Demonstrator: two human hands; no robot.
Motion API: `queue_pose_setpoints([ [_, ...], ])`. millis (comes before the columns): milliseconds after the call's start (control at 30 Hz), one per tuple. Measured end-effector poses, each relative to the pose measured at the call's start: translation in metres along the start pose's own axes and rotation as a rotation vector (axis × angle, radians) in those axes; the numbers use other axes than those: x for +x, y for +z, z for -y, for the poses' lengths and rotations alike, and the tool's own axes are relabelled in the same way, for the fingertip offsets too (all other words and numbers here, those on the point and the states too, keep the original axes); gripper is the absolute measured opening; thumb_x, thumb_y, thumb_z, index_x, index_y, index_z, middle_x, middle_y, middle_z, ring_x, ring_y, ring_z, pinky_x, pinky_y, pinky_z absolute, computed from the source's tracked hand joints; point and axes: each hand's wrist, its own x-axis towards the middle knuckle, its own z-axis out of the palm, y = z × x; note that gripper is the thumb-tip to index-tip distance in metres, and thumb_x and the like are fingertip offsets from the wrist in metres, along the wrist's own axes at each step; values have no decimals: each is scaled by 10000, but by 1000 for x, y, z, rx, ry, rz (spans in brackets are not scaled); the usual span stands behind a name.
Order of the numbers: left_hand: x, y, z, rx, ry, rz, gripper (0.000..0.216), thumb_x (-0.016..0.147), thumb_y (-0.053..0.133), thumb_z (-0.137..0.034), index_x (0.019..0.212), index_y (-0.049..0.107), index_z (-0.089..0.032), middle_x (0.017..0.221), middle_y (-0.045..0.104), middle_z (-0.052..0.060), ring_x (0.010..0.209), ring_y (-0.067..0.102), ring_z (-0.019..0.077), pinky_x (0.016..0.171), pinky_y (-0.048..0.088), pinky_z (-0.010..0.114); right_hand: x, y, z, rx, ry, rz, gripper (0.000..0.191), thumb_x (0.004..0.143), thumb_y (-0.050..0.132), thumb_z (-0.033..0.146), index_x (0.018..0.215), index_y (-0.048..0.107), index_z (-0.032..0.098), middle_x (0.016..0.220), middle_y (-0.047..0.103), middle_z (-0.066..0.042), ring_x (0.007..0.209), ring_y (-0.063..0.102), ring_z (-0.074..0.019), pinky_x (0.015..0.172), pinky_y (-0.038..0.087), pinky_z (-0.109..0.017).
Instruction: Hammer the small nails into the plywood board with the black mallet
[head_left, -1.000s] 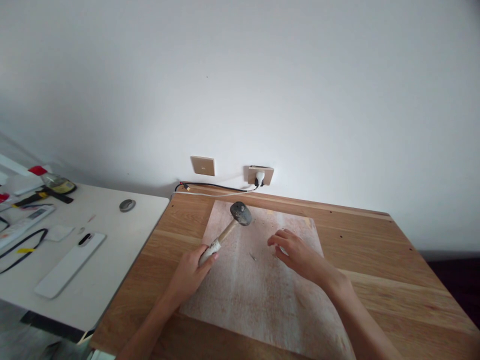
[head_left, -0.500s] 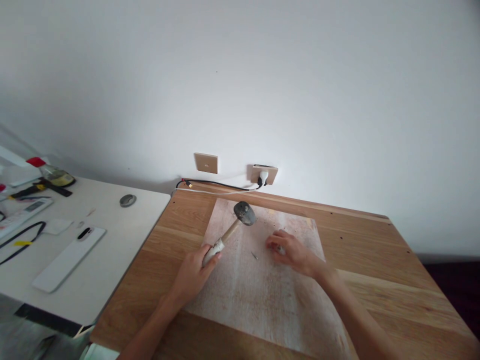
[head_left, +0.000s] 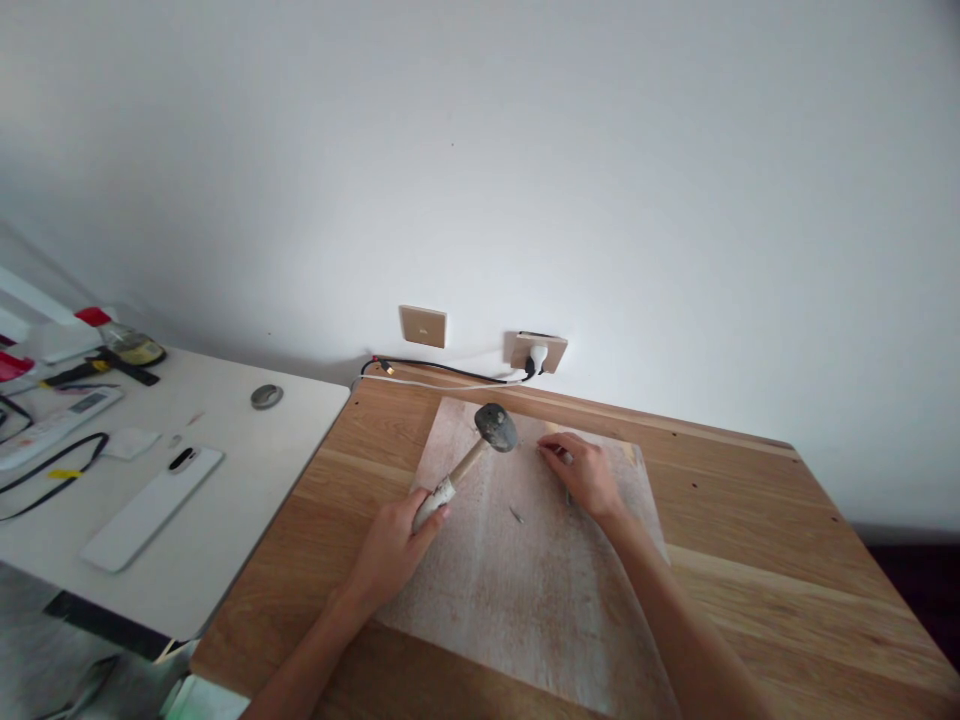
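Left hand (head_left: 390,550): closed tight around the pale, taped end of the handle, thumb laid along the top.
Rubber mallet (head_left: 471,460): gripped by that hand alone; slanted up and away, with the dark head raised just above the far left part of the board.
Right hand (head_left: 589,475): rested knuckles-up on the board just right of the mallet head, fingers curled and tips pressed together at the surface; possibly pinched on something small, but impossible to tell.
Board (head_left: 525,600): pale and scuffed; lay flat on the wooden worktop beneath both hands.
Dark sliver (head_left: 516,515): lay loose on the board between the two hands, touching neither.
Wooden worktop (head_left: 757,560): carried the board, with bare oak showing on all sides of it.
Wall socket (head_left: 538,352): sat behind the far edge with a white plug in it and a cable (head_left: 442,373) trailing left along that edge.
White worktop (head_left: 240,470): butted against the left side; carried a phone (head_left: 154,507), well apart from the hands.
Risk, fingers: judged likeliest a blow caught on the right fingertips, given their place just beside the head.
Risk, grip: judged a glancing or wandering strike, owing to the hold at the very end of the handle.
Risk, board: judged a skid or bounce under impact, with no clamp seen anywhere.
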Motion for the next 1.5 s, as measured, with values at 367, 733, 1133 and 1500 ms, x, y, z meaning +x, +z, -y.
queue_pose_setpoints([
  [367,6,8,-24,13,32,15,430,981,478,-610,867,629,-224,743,645,-6,735,618,171,695,333,266,1,2,9,-122,-54,25,224,1006,541,264,1037,755,208,976,746,-108,906,705,-244,867,574,-368],
  [733,18,16,-44,91,95,43,366,1008,508,-531,925,666,-212,800,705,18,788,668,184,714,369,266,7,4,7,-184,-61,-4,119,988,623,223,941,731,211,999,710,-109,983,671,-266,865,555,-365],
  [1133,26,27,-49,339,87,79,342,1039,495,-486,1068,699,-213,937,780,86,916,736,246,708,345,271,-29,-36,-8,-172,-18,17,241,1004,603,257,1201,716,177,1061,685,-114,969,690,-249,911,562,-407],
  [1500,23,29,-45,337,65,63,355,1039,467,-491,1045,688,-213,893,764,80,898,736,246,719,361,273,-43,-46,26,-198,-143,318,283,850,580,-11,926,765,189,1061,727,-111,1034,638,-272,940,525,-394],
])
